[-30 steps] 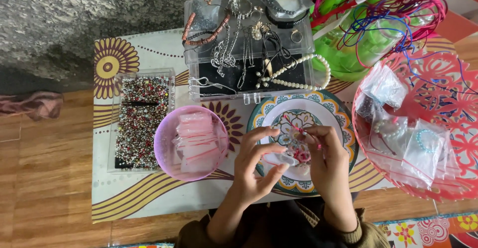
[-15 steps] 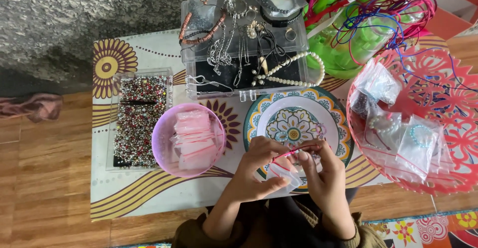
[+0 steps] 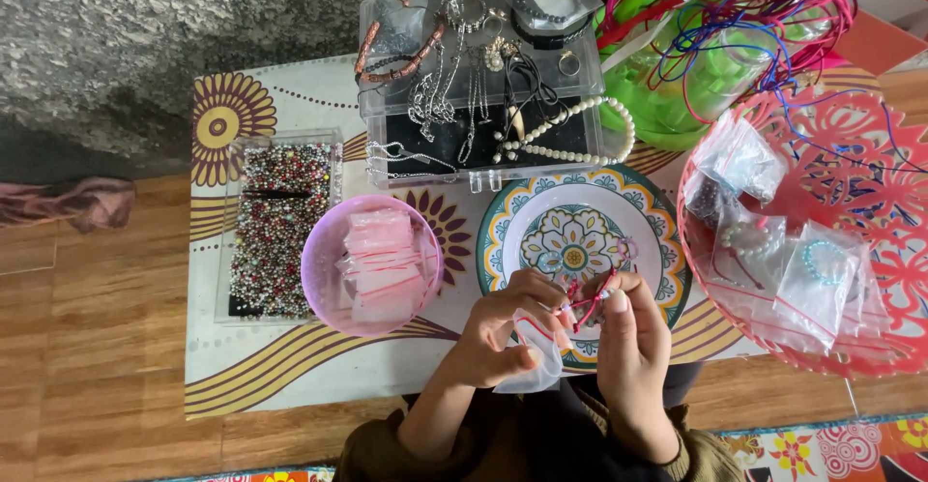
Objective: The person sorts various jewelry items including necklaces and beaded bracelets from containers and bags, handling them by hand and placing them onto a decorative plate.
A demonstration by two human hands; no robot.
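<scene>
Two bare hands meet at lower centre of the frame, over the near rim of a patterned plate (image 3: 580,213). The left hand (image 3: 503,332) pinches a small clear plastic bag (image 3: 530,366) with curled fingers, while the right hand (image 3: 633,342) closes its fingertips on a thin red cord (image 3: 588,304) stretched between both hands. Left of them sits a pink bowl (image 3: 324,289) of packets; a tray of beads (image 3: 275,221) lies further left, and a red basket (image 3: 899,279) fills the right edge.
</scene>
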